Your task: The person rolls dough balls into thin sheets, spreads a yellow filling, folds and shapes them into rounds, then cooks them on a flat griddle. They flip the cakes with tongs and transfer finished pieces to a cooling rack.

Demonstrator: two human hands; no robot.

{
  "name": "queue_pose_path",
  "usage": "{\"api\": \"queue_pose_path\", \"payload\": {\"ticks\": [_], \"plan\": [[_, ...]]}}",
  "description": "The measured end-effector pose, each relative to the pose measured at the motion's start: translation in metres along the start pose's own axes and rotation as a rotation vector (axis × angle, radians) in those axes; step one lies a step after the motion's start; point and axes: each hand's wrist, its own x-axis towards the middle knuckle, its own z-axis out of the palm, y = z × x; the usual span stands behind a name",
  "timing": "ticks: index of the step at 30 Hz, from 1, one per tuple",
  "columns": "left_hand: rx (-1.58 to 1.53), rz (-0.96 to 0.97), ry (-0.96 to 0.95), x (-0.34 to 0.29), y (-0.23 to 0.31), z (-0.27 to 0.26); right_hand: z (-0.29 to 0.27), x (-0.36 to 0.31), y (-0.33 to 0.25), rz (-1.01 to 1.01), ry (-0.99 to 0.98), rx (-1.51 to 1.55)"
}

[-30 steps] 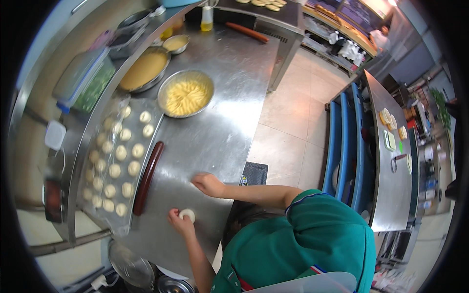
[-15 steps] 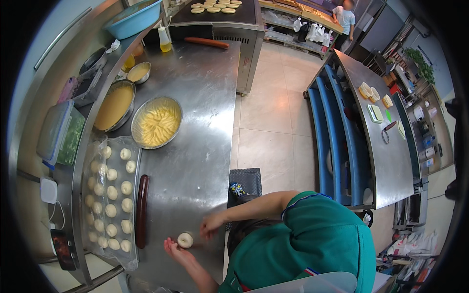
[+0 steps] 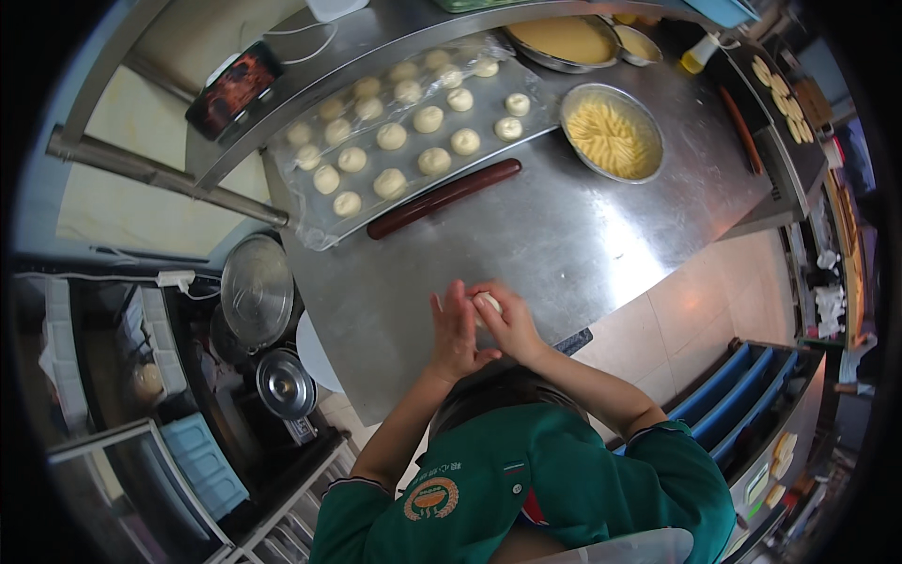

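Above the near edge of the steel table, my two hands are close together. My right hand curls around a small white dough ball, which is partly hidden by its fingers. Right beside it, my left hand has its fingers stretched out and its thumb pointing toward the right hand. Farther up lies a dark brown rolling pin. Behind that, a tray carries rows of round dough balls, partly covered by clear plastic film.
A metal bowl of yellow filling stands right of the tray, with a pan of pale batter behind it. An oil bottle and a reddish stick lie farther right. Pot lids and blue trays sit at left.
The dough ball, earlier resting on the table between my parted hands, is now in my right hand. My hands have come together. The view has swung round toward the tray.
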Motion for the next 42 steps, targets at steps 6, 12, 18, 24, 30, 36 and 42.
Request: {"api": "queue_pose_path", "payload": {"ticks": [6,12,18,24,30,36,42], "plan": [[0.217,-0.382,-0.166,-0.027,-0.04,-0.036,-0.03,0.022,0.026,-0.575,-0.224,-1.19],[0.348,-0.486,-0.351,-0.054,-0.058,-0.044,-0.024,0.033,0.057,-0.391,-0.307,-1.086],[0.342,-0.447,-0.3,-0.058,-0.07,-0.038,-0.095,0.213,-0.005,-0.175,0.21,-0.485],[0.36,-0.445,-0.359,-0.06,-0.074,-0.038,-0.148,0.406,-0.037,-0.815,0.586,-0.861],[0.312,-0.491,-0.356,-0.06,-0.076,-0.038,-0.118,0.377,-0.021,-0.741,0.405,-1.218],[0.289,-0.483,-0.358,-0.056,-0.075,-0.038,-0.057,0.222,0.022,-0.669,-0.016,-1.278],[0.208,-0.529,-0.207,-0.045,-0.07,-0.037,-0.047,0.181,0.037,-0.534,-0.262,-1.229]]}}
